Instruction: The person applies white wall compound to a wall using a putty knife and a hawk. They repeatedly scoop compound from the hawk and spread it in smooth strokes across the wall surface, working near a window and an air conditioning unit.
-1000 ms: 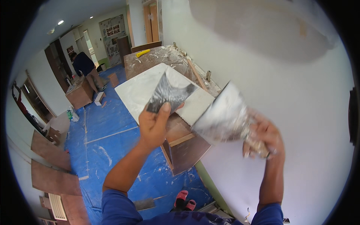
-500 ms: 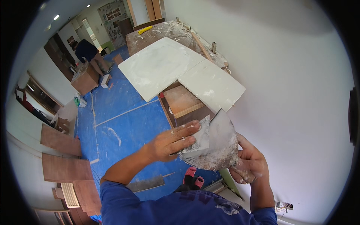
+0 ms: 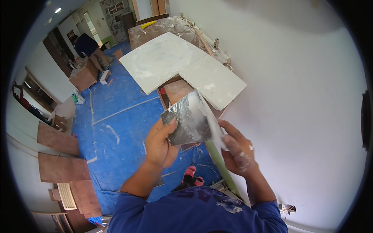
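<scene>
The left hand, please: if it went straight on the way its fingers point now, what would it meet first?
Most likely the metal blade that the left hand already pinches by its edge, then the white boards on the bench beyond. Depth is hard to judge in this view.

The single view comes from a wide fisheye camera worn on the person's head, looking steeply down and forward. It sits close above the left hand (image 3: 160, 144) and right hand (image 3: 237, 152), whose forearms enter from the lower edge over a blue shirt. Straight lines curve toward the dark round rim. The plain white wall (image 3: 303, 97) fills the right half; the blue sheet-covered floor (image 3: 116, 128) recedes far to the upper left.
</scene>
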`<state>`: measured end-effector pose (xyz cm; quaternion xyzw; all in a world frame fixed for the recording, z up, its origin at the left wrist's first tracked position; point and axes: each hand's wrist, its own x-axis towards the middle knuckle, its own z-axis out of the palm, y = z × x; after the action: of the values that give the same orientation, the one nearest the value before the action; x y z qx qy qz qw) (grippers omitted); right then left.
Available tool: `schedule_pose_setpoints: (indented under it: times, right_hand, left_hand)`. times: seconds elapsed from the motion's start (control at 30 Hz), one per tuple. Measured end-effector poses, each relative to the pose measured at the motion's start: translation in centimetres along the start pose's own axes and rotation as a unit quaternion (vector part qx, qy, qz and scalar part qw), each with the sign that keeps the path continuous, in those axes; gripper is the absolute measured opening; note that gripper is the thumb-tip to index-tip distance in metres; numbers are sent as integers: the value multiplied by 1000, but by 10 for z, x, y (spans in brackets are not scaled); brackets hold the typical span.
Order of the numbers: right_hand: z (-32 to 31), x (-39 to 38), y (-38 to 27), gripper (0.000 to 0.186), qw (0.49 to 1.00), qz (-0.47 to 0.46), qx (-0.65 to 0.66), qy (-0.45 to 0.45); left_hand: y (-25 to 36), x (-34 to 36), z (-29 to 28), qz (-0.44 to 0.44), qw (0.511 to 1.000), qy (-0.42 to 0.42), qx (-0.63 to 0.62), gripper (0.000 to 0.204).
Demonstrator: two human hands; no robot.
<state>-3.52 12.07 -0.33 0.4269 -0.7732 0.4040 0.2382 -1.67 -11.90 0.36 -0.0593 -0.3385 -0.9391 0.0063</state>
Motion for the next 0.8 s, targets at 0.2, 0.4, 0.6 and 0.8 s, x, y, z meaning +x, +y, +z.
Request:
schedule_pose_setpoints:
  times: [0.2,0.4,0.6,0.8]
  right_hand:
    - [-23,-1,8,63,973,142,-176,-52]
    - [-74,-35,-27,67,853,314,410,77]
    - [-67,-42,-44,69,771,367,521,16]
    - [-74,-50,-33,70,775,310,546,75]
  left_hand:
    - [11,-14,22,36,997,-53,32,36]
    - [18,6,17,197,958,31,204,39]
    - [0,-3,50,195,937,-57,285,37]
    - [27,-10,68,75,810,-201,546,37]
